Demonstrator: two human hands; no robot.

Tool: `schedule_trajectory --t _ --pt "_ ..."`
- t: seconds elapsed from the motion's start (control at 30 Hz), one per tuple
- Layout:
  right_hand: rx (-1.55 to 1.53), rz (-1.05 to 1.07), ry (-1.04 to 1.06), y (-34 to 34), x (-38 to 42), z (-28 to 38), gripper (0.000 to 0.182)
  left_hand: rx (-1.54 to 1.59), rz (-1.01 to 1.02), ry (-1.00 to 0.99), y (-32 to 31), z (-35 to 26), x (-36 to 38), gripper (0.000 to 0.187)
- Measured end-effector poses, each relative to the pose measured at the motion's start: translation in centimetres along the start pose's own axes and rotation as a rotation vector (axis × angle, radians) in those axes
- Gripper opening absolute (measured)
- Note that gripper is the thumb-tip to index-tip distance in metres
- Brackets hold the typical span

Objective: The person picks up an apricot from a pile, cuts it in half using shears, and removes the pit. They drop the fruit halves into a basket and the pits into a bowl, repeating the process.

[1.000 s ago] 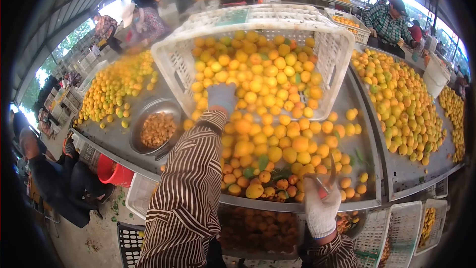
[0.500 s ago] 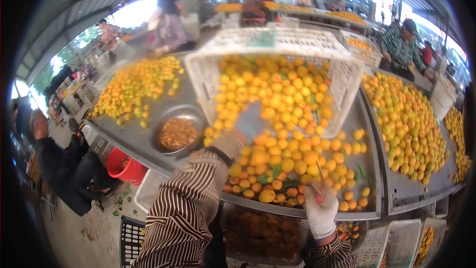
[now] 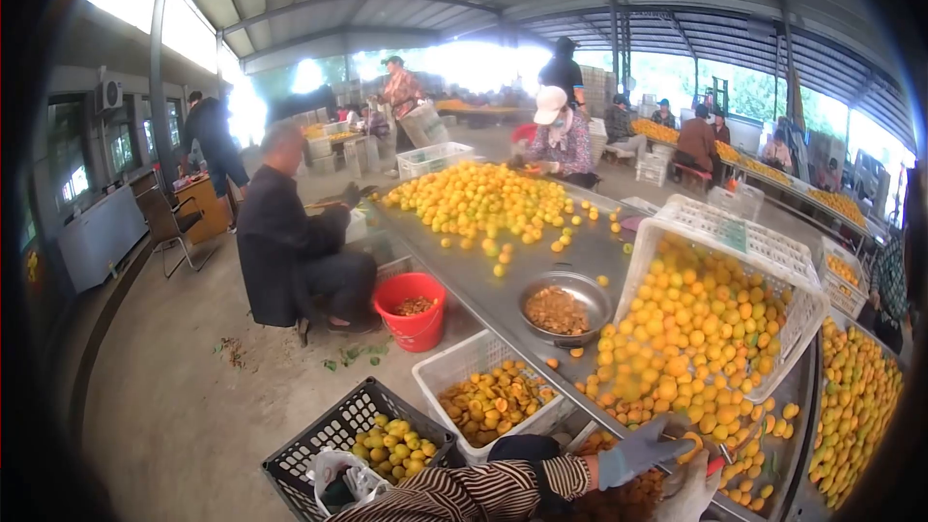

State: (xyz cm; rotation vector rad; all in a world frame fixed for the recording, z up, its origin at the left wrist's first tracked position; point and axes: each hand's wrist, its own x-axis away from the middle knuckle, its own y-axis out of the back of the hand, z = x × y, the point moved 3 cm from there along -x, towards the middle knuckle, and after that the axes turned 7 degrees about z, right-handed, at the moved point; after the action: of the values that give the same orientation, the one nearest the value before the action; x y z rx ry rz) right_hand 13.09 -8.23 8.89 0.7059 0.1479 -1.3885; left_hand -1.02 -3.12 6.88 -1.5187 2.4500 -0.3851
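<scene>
At the metal table's near edge, my left hand (image 3: 633, 452) in a grey glove has its fingers closed on an orange fruit (image 3: 689, 447). Close beside it on the right is my right hand (image 3: 694, 485) in a whitish glove, closed on a small tool with a red handle (image 3: 715, 465); its thin metal part points up and away. Beyond my hands, orange fruits (image 3: 691, 329) spill out of a tipped white crate (image 3: 802, 329). A metal bowl (image 3: 592, 302) of small brown-orange pieces stands left of the crate.
Below the table are a white crate (image 3: 435, 389) of split fruit, a black crate (image 3: 290, 469) of yellow fruit and a red bucket (image 3: 418, 329). One person (image 3: 290, 242) sits at the left; another in a white cap (image 3: 556, 135) is across the table. More fruit heaps lie right.
The view has swung left, so the table appears farther right. My left hand has come back from the fruit by the crate to beside my right hand, and now holds a fruit.
</scene>
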Motion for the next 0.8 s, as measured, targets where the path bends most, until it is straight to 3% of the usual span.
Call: schedule_trajectory --t 0.07,0.13,0.2,0.33,0.37,0.4,0.43,0.47,0.53,0.6,0.67,0.7,0.73,0.8 --pt "0.207 -0.056 0.051 -0.5 1.5 0.5 0.045 0.036 0.029 0.036 -1.0 1.0 1.1 0.055" --pt "0.097 -0.102 0.104 -1.0 1.6 1.6 0.036 0.127 -0.027 0.081 -2.6 0.8 2.8 0.052" --pt "-0.658 -0.193 -0.421 -1.6 2.8 -1.4 0.026 0.053 -0.031 0.071 -2.4 1.2 3.3 0.050" --pt "-0.337 0.045 -0.403 -1.3 3.3 2.8 0.027 -0.321 0.039 0.156 -1.8 0.7 5.0 0.046" --pt "-0.362 -0.082 -0.473 -1.3 4.4 -0.1 0.028 -0.178 0.053 0.074 -0.7 2.2 5.3 0.043" --pt "-0.226 -0.162 -0.242 -1.4 5.9 -5.5 0.031 -0.022 0.071 0.011 -0.1 4.3 5.8 0.041" --pt "-0.361 -0.054 -0.491 -0.5 6.1 -2.4 0.041 -0.153 0.059 0.113 -1.2 1.4 7.8 0.041" --pt "-0.374 -0.080 -0.446 0.1 6.5 -0.2 0.037 -0.291 0.058 0.210 -1.3 -2.4 9.0 0.042" --pt "-0.304 0.004 -0.495 0.8 5.8 4.3 0.029 -0.008 0.165 0.133 -1.1 -1.6 9.1 0.047" --pt "-0.356 0.085 -0.538 0.8 6.5 4.4 0.022 -0.032 0.222 0.043 -1.4 -1.4 9.9 0.053" --pt "-0.192 0.224 -0.601 1.0 6.5 5.8 0.023 -0.100 0.238 0.036 -1.4 -1.4 10.4 0.057" --pt "-0.098 0.229 -0.479 0.9 6.9 5.2 0.025 -0.165 0.255 0.045 -1.5 -1.9 10.7 0.058" --pt "-0.096 0.220 -0.487 1.0 7.3 5.2 0.025 -0.161 0.266 0.051 -1.6 -1.6 10.7 0.058" --pt "0.120 0.241 -0.374 0.8 6.8 6.5 0.026 -0.590 0.240 -0.241 -1.7 -2.1 10.9 0.058"
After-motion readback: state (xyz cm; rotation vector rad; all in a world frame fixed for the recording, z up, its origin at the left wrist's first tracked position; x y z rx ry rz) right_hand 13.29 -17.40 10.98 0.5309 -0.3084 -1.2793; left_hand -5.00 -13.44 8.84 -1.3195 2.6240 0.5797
